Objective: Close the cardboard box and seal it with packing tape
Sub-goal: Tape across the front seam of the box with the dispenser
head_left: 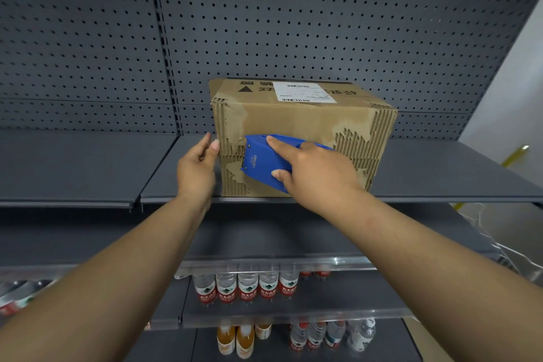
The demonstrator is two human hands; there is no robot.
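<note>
Right hand (316, 169) presses tape dispenser (264, 161) against box (296, 123)

Grey shelf (440, 173) (metal) bears the cardboard box (296, 126).

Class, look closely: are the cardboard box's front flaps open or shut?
Shut: the cardboard box flaps meet flush at a seam, under the blue tape dispenser.
</note>
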